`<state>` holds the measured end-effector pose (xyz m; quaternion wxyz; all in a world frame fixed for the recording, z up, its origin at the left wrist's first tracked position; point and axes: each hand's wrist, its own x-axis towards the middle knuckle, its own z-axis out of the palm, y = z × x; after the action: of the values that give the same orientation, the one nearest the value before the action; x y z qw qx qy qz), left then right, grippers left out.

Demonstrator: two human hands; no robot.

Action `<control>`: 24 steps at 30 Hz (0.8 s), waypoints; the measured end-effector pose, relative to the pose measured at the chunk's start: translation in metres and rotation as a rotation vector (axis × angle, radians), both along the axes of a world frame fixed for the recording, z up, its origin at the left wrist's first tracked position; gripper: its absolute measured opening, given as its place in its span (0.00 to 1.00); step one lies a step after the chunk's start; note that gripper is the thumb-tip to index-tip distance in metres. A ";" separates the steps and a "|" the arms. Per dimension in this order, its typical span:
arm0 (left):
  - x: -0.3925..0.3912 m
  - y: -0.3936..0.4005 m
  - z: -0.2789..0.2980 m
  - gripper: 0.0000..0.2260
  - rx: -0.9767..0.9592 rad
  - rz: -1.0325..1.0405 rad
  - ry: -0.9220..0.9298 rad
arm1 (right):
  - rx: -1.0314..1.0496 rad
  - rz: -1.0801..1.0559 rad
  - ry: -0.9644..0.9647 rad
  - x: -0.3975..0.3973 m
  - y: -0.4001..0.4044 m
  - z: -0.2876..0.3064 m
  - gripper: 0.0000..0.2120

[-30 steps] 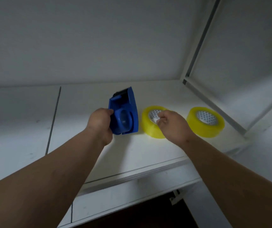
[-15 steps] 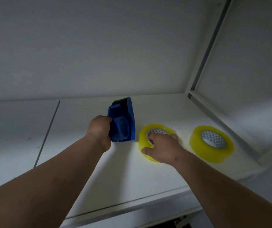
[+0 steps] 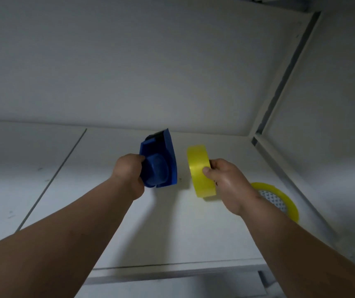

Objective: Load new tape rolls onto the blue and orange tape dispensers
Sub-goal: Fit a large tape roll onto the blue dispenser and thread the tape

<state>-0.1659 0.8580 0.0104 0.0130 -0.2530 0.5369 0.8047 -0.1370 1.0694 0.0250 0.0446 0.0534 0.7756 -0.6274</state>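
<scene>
Head view shows two bare forearms reaching over a white table (image 3: 172, 233) toward a pale wall. No brand, label or readable writing can be seen on any item; the only marking is a white and grey diamond pattern on the core of the flat tape roll (image 3: 279, 201), and it is too blurred to say if letters are in it.

Left hand (image 3: 129, 173) is closed around the near left side of the blue tape dispenser (image 3: 161, 166) and holds it above the table, with the round hub facing right and the dark cutter end pointing to the far side. Right hand (image 3: 226, 181) pinches the yellow tape roll (image 3: 200, 171) at its right edge, thumb on the outer band and the other fingers behind it. This roll stands on its edge, lifted off the table, just right of the dispenser with a clear gap between them. The flat tape roll lies on the table to the near right, partly hidden behind the right wrist.

Half a second ago the held roll lay flat on the table under the right hand; now it is raised and turned upright. The dispenser is in almost the same grip as before. The second roll has not moved on the table.
</scene>
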 end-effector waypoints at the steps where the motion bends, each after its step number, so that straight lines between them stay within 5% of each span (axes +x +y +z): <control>1: 0.002 0.001 0.001 0.06 0.008 0.007 -0.001 | -0.034 0.026 0.037 0.000 0.000 0.001 0.05; 8: 0.007 -0.010 0.006 0.11 0.047 0.000 -0.003 | -0.177 0.283 0.201 0.008 -0.019 0.011 0.16; 18: 0.000 -0.079 0.022 0.17 0.080 -0.132 -0.030 | 0.453 0.392 0.334 0.021 -0.113 0.011 0.16; 24: 0.003 -0.120 0.026 0.21 0.200 -0.280 0.034 | 0.601 0.387 0.340 0.018 -0.156 -0.005 0.17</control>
<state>-0.1624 0.7385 0.0362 0.1410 -0.1598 0.4842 0.8486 -0.1187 0.9133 0.0196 0.0154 -0.1879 0.9167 -0.3523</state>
